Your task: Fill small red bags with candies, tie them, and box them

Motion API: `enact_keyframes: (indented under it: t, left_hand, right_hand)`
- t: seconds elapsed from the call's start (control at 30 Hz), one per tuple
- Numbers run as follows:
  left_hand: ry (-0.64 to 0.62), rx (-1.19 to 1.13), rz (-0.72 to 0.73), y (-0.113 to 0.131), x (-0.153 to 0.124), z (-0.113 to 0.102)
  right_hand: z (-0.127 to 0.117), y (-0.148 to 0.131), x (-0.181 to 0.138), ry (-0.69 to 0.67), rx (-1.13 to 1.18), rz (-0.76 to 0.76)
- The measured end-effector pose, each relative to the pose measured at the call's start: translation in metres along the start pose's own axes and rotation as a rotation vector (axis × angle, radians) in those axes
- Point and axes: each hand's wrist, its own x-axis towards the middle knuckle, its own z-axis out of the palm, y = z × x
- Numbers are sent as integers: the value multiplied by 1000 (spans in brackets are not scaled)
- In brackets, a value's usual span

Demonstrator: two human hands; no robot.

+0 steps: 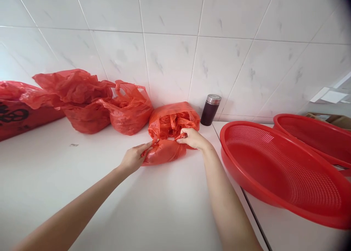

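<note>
A filled red plastic bag [166, 152] lies on the white table in front of me. My left hand [134, 156] pinches its left upper corner between thumb and fingers. At the opposite corner, my right hand [193, 138] grips a twisted bit of the same bag. Just behind it, touching or nearly so, rests another crumpled red plastic bag [175, 110], its handles loose on top. What the bags contain is hidden by the plastic.
More red plastic bags [128, 113] line the wall to the left. A dark flask [210, 111] with a silver lid stands behind my right hand. Two large red plastic baskets [263, 167] sit at the right, past a table seam. The tiled wall [170, 60] closes off the back.
</note>
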Motion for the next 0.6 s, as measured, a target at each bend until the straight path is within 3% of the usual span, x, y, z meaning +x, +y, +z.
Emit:
enact_keyframes:
  t: [0.13,0.27,0.4,0.6]
  left_hand:
    - [-30,175,0,-7,8,11]
    - [-40,266,-36,-8,19,24]
    - [-19,303,-51,-11,24,31]
    - [-69,292,6,-16,19,29]
  right_hand:
    - [11,7,5,62,-98,44]
    - [43,11,11,216,-225,102]
    - [70,18,15,269,-317,152]
    - [71,25,1,251,-334,129]
